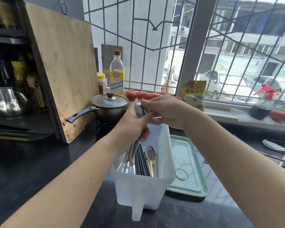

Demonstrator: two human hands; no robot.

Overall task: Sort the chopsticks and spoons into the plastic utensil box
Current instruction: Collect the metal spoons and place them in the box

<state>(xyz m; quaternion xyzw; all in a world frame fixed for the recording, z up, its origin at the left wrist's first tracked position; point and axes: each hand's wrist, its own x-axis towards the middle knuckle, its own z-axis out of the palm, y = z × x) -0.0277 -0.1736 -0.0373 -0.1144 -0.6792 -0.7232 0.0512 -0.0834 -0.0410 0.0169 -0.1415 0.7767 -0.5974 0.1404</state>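
Note:
A translucent white plastic utensil box (148,191) stands on the dark counter. Inside it lie dark chopsticks (142,162) and a metal spoon (150,153). Above the box my left hand (130,127) grips a bundle of metal spoons (139,111), bowls up and handles pointing down into the box. My right hand (164,111) reaches in from the right and pinches the top of one spoon in that bundle.
A pale green lid (187,167) lies right of the box. A lidded pot (109,104) sits behind, beside a leaning wooden cutting board (62,66). Bottles, tomatoes (141,94) and a yellow packet line the window sill. More utensils (276,147) lie far right.

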